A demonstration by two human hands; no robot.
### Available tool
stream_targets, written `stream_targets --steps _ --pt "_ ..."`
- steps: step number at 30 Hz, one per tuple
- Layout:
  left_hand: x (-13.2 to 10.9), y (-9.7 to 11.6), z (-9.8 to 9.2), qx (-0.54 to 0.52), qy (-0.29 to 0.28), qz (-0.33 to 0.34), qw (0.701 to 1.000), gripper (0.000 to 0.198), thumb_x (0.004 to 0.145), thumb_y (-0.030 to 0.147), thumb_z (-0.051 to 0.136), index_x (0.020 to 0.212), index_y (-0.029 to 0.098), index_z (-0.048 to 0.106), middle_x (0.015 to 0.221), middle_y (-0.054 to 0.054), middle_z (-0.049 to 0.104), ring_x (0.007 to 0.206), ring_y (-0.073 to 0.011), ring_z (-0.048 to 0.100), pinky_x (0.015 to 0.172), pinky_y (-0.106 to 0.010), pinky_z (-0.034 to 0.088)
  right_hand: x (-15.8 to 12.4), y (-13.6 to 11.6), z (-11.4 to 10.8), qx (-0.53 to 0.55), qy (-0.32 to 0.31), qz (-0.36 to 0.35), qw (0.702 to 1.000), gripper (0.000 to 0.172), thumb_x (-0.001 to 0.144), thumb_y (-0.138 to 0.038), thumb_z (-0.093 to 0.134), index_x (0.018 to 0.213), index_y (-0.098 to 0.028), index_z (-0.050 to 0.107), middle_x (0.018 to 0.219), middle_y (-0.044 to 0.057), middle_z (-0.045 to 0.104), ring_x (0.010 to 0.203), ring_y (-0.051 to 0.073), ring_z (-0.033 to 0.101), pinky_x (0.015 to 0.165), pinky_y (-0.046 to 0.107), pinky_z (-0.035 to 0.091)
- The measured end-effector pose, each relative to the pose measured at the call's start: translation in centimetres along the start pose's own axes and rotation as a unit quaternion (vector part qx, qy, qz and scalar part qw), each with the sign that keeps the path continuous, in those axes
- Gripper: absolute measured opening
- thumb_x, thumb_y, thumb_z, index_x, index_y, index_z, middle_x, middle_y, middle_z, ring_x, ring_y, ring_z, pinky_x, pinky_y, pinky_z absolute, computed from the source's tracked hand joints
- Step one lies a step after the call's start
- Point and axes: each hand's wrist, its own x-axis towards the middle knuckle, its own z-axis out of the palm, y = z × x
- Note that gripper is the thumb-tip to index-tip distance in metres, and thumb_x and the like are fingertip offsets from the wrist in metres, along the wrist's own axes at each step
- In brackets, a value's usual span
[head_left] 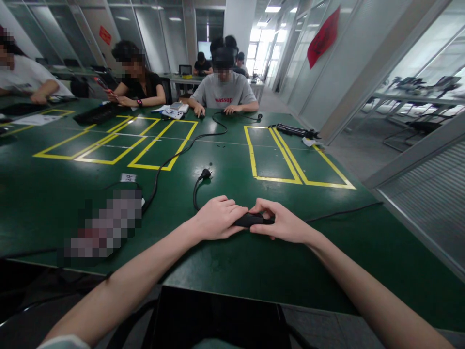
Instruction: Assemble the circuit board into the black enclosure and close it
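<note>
A black power adapter [250, 220] lies between my hands, low over the green table. My left hand [220, 219] is wrapped round its left end, and my right hand [281, 220] pinches the right end between thumb and fingers. From beside my left hand a black cord curves up to a plug [206, 174] on the table. A thin black cable [345, 211] runs off to the right behind my right wrist. My palms hide parts of the adapter, so where the cords join it is not visible.
Yellow tape outlines [278, 181] mark the green table [232, 261]. A blurred-out object [109, 223] and a small label [128, 178] lie left, with a long black cable [158, 174]. A black tripod-like object [296, 131] lies far right. Several people sit around, one opposite [225, 89].
</note>
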Motion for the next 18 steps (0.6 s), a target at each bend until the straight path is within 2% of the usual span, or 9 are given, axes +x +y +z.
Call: stream_targets --steps 3,7,10,12,15,16,18 --pt "0.0 -0.1 0.1 -0.016 0.003 -0.007 1.0 0.035 0.103 0.041 0.052 0.118 0.011 0.064 0.103 -0.012 0.078 0.088 -0.0234 0.071 0.081 -0.036 0.051 0.3 0.1 0.3 0.006 0.034 -0.014 0.999 0.042 0.077 -0.05 0.081 0.08 -0.021 0.051 0.07 -0.005 0.054 0.052 0.008 0.045 0.044 0.02 0.033" --pt "0.0 -0.3 -0.4 -0.024 0.076 -0.028 0.996 0.046 0.103 0.042 0.054 0.14 0.015 0.055 0.135 -0.015 0.068 0.122 -0.0272 0.064 0.102 -0.042 0.049 0.7 0.4 -0.2 0.054 0.09 -0.019 0.994 0.048 0.072 -0.057 0.083 0.073 -0.021 0.05 0.066 -0.005 0.057 0.046 0.006 0.038 0.042 0.021 0.027" --pt "-0.4 -0.4 -0.8 -0.016 0.116 -0.051 0.992 0.05 0.102 0.036 0.054 0.149 0.019 0.049 0.152 -0.016 0.054 0.139 -0.0293 0.052 0.114 -0.048 0.042 0.9 0.8 -2.2 0.104 0.184 0.01 0.977 0.055 0.066 -0.062 0.085 0.073 -0.023 0.047 0.068 -0.002 0.067 0.037 0.004 0.033 0.034 0.021 0.021" --pt "-0.7 -0.5 -0.8 -0.034 0.111 -0.052 0.992 0.045 0.102 0.033 0.053 0.145 0.02 0.053 0.15 -0.015 0.056 0.138 -0.0285 0.053 0.114 -0.048 0.042 1.1 1.4 -4.6 0.14 0.285 0.013 0.948 0.057 0.063 -0.06 0.088 0.074 -0.024 0.045 0.065 -0.002 0.068 0.035 0.004 0.032 0.032 0.02 0.018" --pt "-1.0 -0.4 -0.2 -0.093 0.072 -0.046 0.992 0.033 0.102 0.032 0.053 0.131 0.021 0.065 0.136 -0.011 0.067 0.128 -0.0255 0.06 0.109 -0.045 0.047 0.8 2.5 -9.2 0.202 0.417 0.005 0.886 0.059 0.065 -0.054 0.087 0.07 -0.024 0.037 0.068 -0.001 0.07 0.035 0.003 0.031 0.03 0.018 0.019" --pt "-1.1 -0.4 0.0 -0.109 0.058 -0.047 0.991 0.03 0.102 0.032 0.054 0.126 0.021 0.068 0.133 -0.01 0.069 0.125 -0.0248 0.062 0.107 -0.043 0.049 0.5 3.0 -10.8 0.214 0.464 0.002 0.86 0.056 0.07 -0.052 0.084 0.071 -0.024 0.036 0.068 -0.002 0.069 0.035 0.003 0.034 0.03 0.017 0.02" --pt "-1.0 -0.4 0.4 -0.125 0.046 -0.053 0.99 0.027 0.102 0.032 0.055 0.12 0.02 0.07 0.13 -0.009 0.071 0.122 -0.0244 0.063 0.104 -0.042 0.051 -0.1 4.1 -13.9 0.205 0.544 -0.02 0.814 0.051 0.079 -0.046 0.076 0.073 -0.025 0.031 0.069 -0.003 0.065 0.042 0.007 0.049 0.031 0.017 0.022"
